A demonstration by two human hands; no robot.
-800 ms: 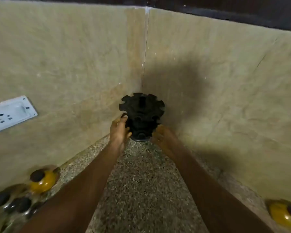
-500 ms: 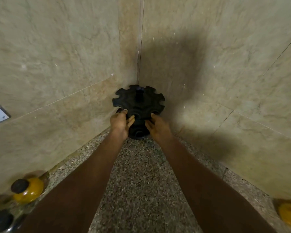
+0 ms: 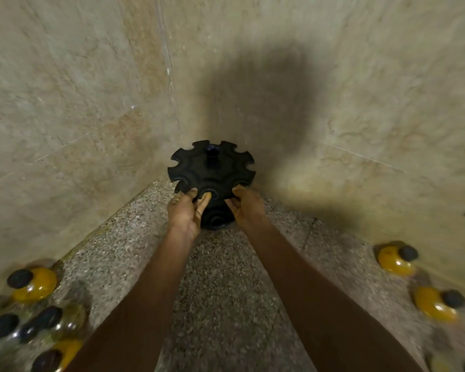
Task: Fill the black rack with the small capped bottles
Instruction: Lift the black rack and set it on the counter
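Where the two stone walls [image 3: 360,103] meet in the far corner, the speckled counter [image 3: 226,291] runs back to a point, and the black rack [image 3: 211,167] stands right there. It is round, with notches cut all around its edge and a short post sticking up from its middle. Its holes hold no bottles.

Both arms reach out to it from the near side. The left hand [image 3: 184,210] is at the rack's near left edge, with its fingers [image 3: 192,193] bent onto the rim and the thumb at a hole, so it has a hold of the rack. The right hand [image 3: 246,208] is at the near right edge, fingers curled onto the rim too, holding that side.

Small capped bottles [image 3: 34,284] with yellow stuff inside and dark caps sit on the near left of the counter, and more bottles [image 3: 395,260] sit on the near right, well apart from the rack. They look blurry.

Half a second ago the hands were already on the rack in the same way. Now the view has tipped down, so more bottles show on both sides, and the white wall socket at the left edge has gone out of the picture.
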